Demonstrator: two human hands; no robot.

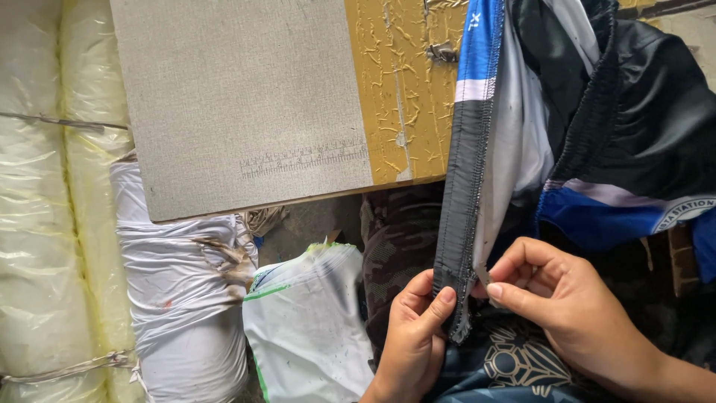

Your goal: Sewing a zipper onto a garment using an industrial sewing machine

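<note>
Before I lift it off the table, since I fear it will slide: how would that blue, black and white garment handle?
The garment is probably floppy: its seam strip hangs limp from the table to the left hand and right hand. Its sheen suggests slippery cloth. It looks light, since fingertips alone pinch it.

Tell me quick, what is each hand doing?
Left hand: closed, pinching the dark hem of the garment.
Right hand: closed, fingers pinched at the same hem's edge, maybe on something small; cannot tell what.

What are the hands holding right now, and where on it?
Both hands pinch the garment's dark hem strip near its lower end: left hand on the left edge, right hand on the right edge.
</note>
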